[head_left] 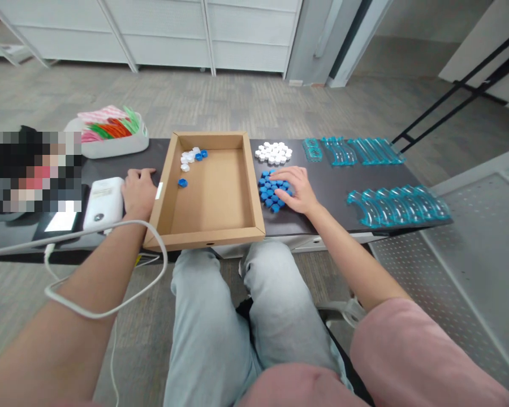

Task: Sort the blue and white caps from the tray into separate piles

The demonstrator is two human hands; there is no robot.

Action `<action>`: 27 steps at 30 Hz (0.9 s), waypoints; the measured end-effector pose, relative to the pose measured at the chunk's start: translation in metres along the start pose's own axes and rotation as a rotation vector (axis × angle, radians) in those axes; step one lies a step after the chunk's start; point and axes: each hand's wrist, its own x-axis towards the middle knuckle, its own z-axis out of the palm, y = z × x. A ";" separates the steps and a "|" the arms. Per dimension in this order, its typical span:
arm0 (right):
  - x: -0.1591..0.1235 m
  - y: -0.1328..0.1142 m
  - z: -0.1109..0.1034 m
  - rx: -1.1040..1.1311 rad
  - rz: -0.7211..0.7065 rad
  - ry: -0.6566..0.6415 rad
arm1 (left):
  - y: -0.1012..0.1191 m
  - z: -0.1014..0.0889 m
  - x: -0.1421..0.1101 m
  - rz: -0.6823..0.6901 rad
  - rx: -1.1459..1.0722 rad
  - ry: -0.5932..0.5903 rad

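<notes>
My right hand (296, 187) is over a cluster of small blue hexagonal pieces (268, 194), fingertips touching them, thumb and fingers apart. My left hand (139, 189) lies on the dark table by the left wall of a shallow cardboard box (254, 195), its fingers stretched out and nothing in it. Inside the box, toward the left, are several white pieces (185, 168) and a few blue ones, among them a single blue piece (182, 183) lying apart. A cluster of white hexagonal pieces (274, 152) sits behind the blue cluster.
Clear teal plastic parts (398, 206) lie in groups on the right of the table. On the left are a white device (104, 200), a phone-like screen (61, 217) and a white basket (116, 147) of colourful strips. A white cable (106, 314) loops across my left forearm.
</notes>
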 end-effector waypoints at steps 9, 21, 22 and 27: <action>0.140 -0.081 0.073 -0.025 -0.270 -0.444 | 0.004 0.005 -0.002 -0.012 -0.045 0.070; 0.205 -0.099 0.152 -0.024 -0.224 -0.564 | 0.005 0.004 -0.004 0.001 -0.074 0.073; 0.200 -0.096 0.136 0.029 -0.193 -0.523 | 0.005 0.003 -0.005 0.000 -0.078 0.071; 0.150 -0.042 0.025 0.224 0.018 -0.204 | 0.004 -0.001 -0.007 0.027 -0.101 0.024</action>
